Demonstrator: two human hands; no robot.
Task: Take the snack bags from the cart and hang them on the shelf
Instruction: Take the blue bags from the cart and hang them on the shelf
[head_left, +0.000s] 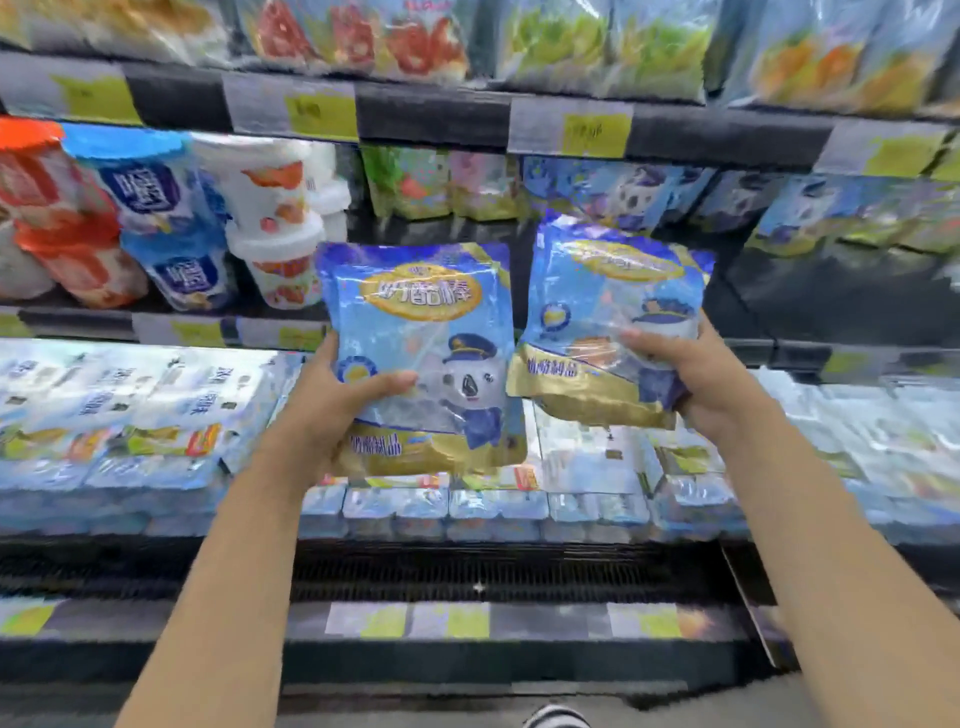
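Note:
My left hand (332, 400) grips a blue and gold snack bag (415, 322) with a koala in a police cap, held upright in front of the chiller shelf. My right hand (691, 374) grips a second matching snack bag (608, 306), tilted slightly to the left, its top close to the row of hanging blue bags (618, 192) on the middle shelf. The two held bags are side by side and a little apart. The cart is out of view.
Yogurt tubs (156, 218) stand at the left of the middle shelf. Green and pink bags (436, 182) hang at its centre. Flat multipacks (130, 405) fill the lower shelf. A dark vent grille (467, 571) runs along the chiller's front. Price tags (592, 132) line the shelf edges.

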